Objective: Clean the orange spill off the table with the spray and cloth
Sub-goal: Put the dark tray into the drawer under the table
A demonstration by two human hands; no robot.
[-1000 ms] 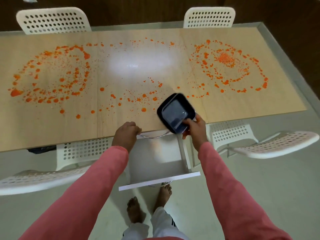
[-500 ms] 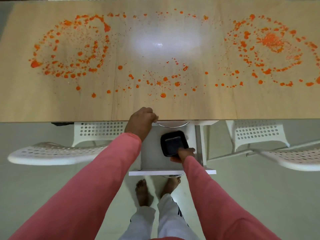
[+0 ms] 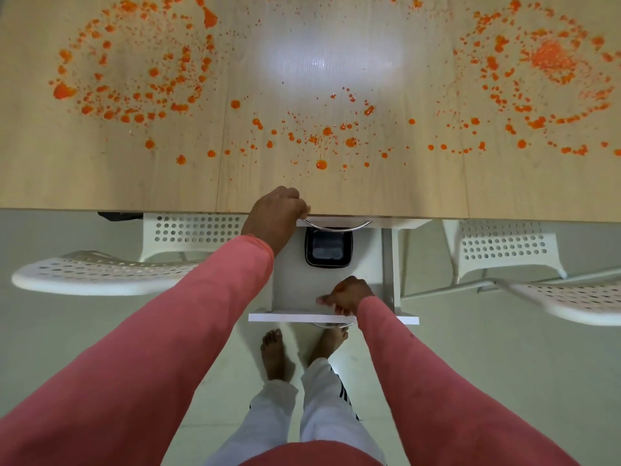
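Observation:
Orange spill (image 3: 134,79) lies in rings and dots across the wooden table (image 3: 100,183), left, middle and right. Neither a spray nor a cloth is in view. Below the table's near edge a white drawer (image 3: 292,290) stands pulled out, with a black square tray (image 3: 327,248) lying at its back. My left hand (image 3: 279,210) is curled at the table edge, gripping the left end of a curved metal handle (image 3: 356,227). My right hand (image 3: 347,294) holds the top edge of the open drawer's white front panel (image 3: 285,318), with the fingers curled over it.
White perforated chairs stand to the left (image 3: 100,274) and right (image 3: 571,297) of the drawer unit. My bare feet (image 3: 275,354) are on the pale floor just in front of the drawer.
My right hand carried the black tray from above the table down into the drawer, let go of it and drew back to the drawer's front panel. My left hand stayed at the handle.

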